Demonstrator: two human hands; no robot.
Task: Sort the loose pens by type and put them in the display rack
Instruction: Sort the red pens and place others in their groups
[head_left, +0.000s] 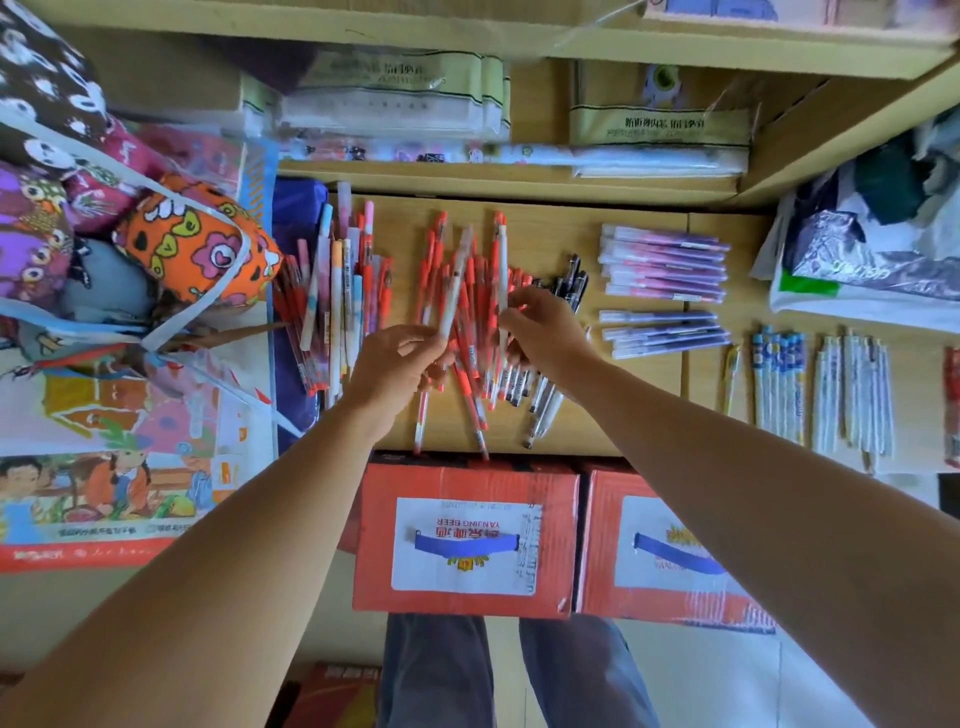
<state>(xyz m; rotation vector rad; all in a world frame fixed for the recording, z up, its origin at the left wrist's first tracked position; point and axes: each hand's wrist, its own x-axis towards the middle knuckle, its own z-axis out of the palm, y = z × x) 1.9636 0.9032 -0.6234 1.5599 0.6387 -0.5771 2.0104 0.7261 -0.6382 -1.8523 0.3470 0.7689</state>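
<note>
The left hand (400, 364) pinches a white pen (458, 278) by its near end. The right hand (545, 327) pinches a red-capped pen (502, 260) the same way. Both are above the red pens (439, 249) heaped mid-tabletop (561, 228). These pens look light, stiff, smooth and likely to roll, so a mid-barrel pinch should suit.

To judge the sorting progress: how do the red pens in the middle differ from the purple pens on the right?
The red pens lie crossed in a loose heap; the purple pens lie parallel in tidy stacks. The red pens run mostly front to back; the purple pens lie left to right. Both rest on the same wooden surface.
</note>
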